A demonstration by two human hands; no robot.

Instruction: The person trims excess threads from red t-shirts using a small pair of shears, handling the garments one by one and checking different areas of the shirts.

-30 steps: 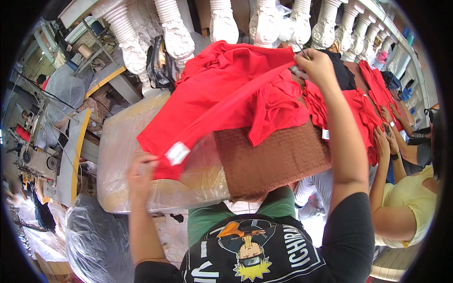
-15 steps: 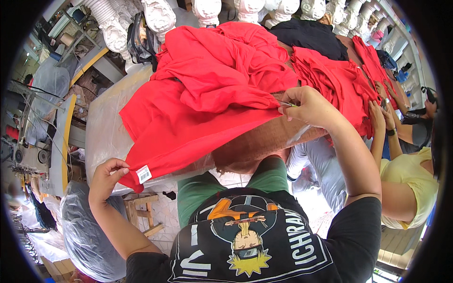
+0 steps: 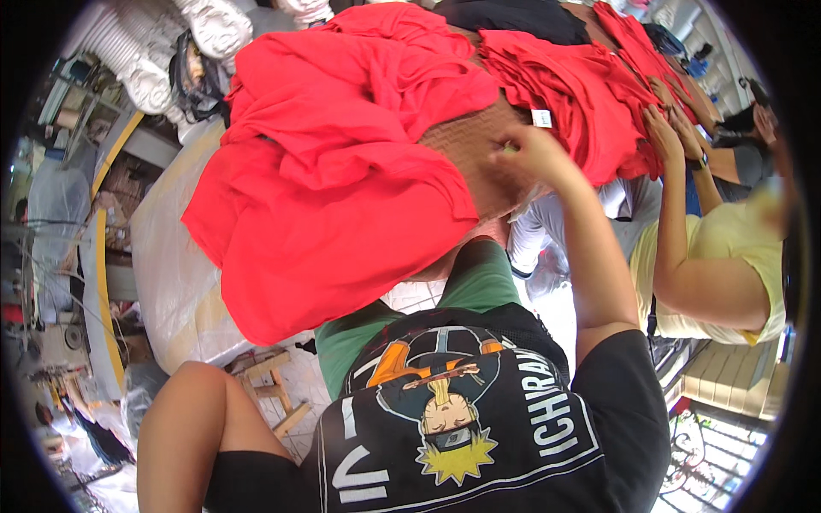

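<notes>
Red cloth point(image 3: 333, 222) lies rumpled over the table in front of me, its near edge hanging toward my lap. To its right my right hand point(image 3: 532, 154) hovers over the brown covering, off the cloth and smeared by motion. Its fingers are closed round a small tool with a yellow-green part, which looks like thread snips point(image 3: 510, 147). My left arm is bent at the lower left, and its hand is out of the picture. Close to my right hand, a white tag point(image 3: 540, 118) shows on a second red cloth pile point(image 3: 569, 94).
A co-worker in a yellow top point(image 3: 718, 265) handles red cloth at the right. Black cloth point(image 3: 513, 19) lies at the back. White carved balusters point(image 3: 214, 30) stand beyond the table. A wooden stool point(image 3: 274, 393) is below the near edge; sewing tables stand left.
My left hand has let go of the red cloth's tagged corner and left the view. My right hand has come off the cloth, whose stretched edge has dropped. The view has shifted.
</notes>
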